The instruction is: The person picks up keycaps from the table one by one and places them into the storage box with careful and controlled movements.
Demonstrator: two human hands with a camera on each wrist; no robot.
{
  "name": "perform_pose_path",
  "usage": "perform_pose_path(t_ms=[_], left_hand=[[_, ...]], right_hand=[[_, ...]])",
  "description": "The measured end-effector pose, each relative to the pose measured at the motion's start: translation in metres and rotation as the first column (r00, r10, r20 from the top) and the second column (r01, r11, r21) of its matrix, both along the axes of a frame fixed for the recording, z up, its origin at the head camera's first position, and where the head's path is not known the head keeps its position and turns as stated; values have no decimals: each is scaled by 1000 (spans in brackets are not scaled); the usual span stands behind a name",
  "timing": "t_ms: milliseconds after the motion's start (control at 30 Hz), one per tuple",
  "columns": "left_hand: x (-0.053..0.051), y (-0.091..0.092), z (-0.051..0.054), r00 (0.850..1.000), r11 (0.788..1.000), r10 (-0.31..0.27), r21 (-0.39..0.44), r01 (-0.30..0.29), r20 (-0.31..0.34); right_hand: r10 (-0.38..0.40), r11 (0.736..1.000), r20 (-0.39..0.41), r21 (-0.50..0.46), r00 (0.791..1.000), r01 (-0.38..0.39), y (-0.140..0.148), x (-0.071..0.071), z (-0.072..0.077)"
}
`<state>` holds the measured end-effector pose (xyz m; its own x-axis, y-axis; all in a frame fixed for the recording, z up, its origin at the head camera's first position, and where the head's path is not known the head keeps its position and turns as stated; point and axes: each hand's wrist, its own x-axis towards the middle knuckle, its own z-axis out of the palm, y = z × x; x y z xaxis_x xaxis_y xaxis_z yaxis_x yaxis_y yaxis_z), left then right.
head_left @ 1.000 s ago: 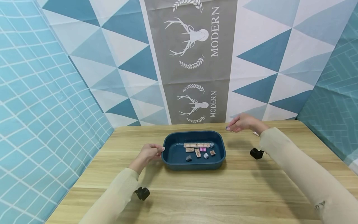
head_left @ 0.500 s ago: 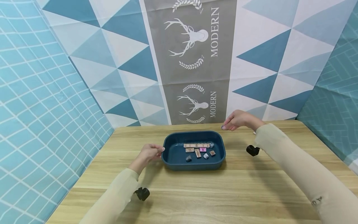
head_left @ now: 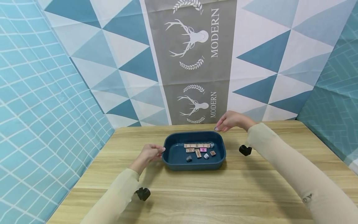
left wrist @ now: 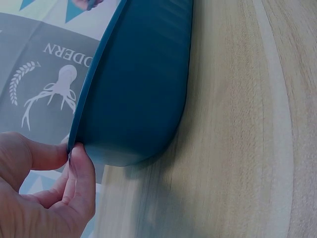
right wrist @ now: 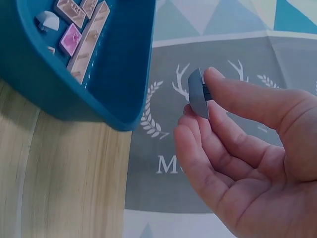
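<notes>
A dark blue tray [head_left: 193,167] with raised walls stands on the table. My left hand [head_left: 150,151] pinches its left rim between thumb and fingers, as the left wrist view confirms. Over the tray's back right corner is my right hand [head_left: 231,120], pinching a small grey keycap [right wrist: 198,94] with a short stem. Inside the tray lie several loose keycaps: a long spacebar-like piece [head_left: 197,145], a pink one [head_left: 203,150], a grey one [head_left: 189,158], a pale one [head_left: 206,156] and tan ones.
The wooden table [head_left: 195,199] stretches around the tray. Behind it hangs a patterned cloth [head_left: 195,71] with a deer motif, and a blue tiled cloth [head_left: 42,109] closes the left side. Black wrist devices [head_left: 245,150] sit under both forearms.
My right hand has moved left with the keycap, from beyond the tray's right side to its back right corner. The left hand and the tray have stayed put.
</notes>
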<state>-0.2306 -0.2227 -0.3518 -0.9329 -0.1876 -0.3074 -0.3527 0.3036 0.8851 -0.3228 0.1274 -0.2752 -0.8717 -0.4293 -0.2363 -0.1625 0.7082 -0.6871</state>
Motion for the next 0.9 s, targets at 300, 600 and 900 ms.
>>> perform_pose_path(t_ms=[300,600,900], left_hand=[[0,0,1,1000,1000,-2,-8,2,2],[2,-1,1,1000,1000,3,-1,-3,-14],[2,1,0,1000,1000,3,-9,-4,-13]], right_hand=[[29,999,-12,14,999,-29,-18,0,5],[57,998,-10,17,998,-57,-43,2,7],[99,994,6,47,995,-99,-57,4,7]])
